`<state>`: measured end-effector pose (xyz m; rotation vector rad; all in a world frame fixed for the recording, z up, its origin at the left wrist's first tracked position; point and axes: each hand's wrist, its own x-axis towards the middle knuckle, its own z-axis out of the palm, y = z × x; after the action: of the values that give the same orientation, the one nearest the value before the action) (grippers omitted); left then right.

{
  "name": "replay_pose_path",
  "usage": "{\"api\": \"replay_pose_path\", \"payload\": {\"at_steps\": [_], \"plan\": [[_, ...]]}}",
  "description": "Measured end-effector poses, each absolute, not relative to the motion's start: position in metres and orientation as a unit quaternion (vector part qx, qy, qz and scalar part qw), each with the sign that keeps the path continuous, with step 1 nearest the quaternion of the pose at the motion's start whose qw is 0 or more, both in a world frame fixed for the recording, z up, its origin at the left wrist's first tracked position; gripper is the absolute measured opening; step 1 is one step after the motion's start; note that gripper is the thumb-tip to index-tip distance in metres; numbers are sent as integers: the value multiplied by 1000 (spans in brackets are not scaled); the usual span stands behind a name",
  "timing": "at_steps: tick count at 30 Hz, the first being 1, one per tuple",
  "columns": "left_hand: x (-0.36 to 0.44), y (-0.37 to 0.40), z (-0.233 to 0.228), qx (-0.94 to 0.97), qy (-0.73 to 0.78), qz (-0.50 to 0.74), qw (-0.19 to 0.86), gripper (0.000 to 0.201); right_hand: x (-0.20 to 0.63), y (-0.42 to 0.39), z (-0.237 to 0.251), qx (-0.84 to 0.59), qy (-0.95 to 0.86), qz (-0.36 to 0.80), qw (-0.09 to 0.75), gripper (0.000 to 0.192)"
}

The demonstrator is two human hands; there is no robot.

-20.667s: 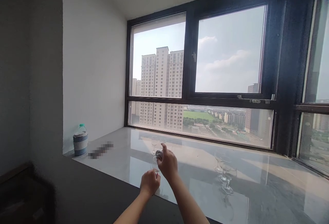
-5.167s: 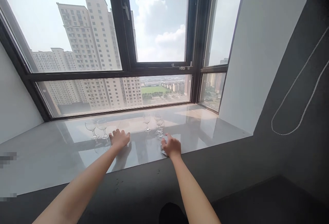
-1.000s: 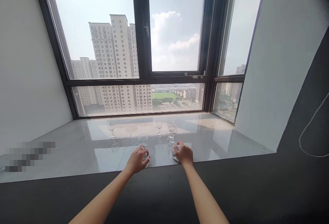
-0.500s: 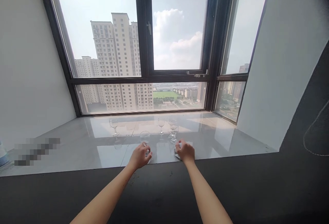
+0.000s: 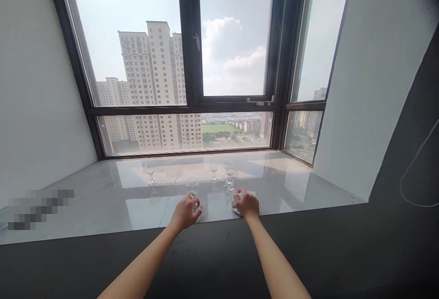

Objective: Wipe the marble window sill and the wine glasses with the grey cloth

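My left hand (image 5: pixel 185 212) grips the stem of a clear wine glass (image 5: pixel 192 185) that stands near the front edge of the glossy marble window sill (image 5: pixel 103 198). A little to the right, my right hand (image 5: pixel 246 204) rests closed on a small grey cloth (image 5: pixel 234 208) lying on the sill. Just behind my right hand stands a close group of wine glasses (image 5: pixel 229 174), with one more glass (image 5: pixel 213 169) to their left. A lone wine glass (image 5: pixel 150 172) stands further left, apart from both hands.
A large dark-framed window (image 5: pixel 192 61) runs along the back of the sill, with white walls (image 5: pixel 363 84) at both ends. A dark ledge (image 5: pixel 219 253) lies in front of the sill, under my forearms. A blurred patch (image 5: pixel 37 207) covers the sill's left.
Five seconds ago my left hand lay flat on the sill beside two glasses; now it holds one of them near the front edge. Over the last second both hands barely move.
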<state>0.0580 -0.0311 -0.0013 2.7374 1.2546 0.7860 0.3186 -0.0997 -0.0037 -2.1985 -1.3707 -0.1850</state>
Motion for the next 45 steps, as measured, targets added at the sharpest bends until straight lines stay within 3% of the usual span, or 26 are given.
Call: {"api": "replay_pose_path", "payload": {"at_steps": [45], "plan": [[57, -42, 2, 917, 340, 198, -58, 27, 320, -100, -7, -803, -521, -77, 278, 32]]}}
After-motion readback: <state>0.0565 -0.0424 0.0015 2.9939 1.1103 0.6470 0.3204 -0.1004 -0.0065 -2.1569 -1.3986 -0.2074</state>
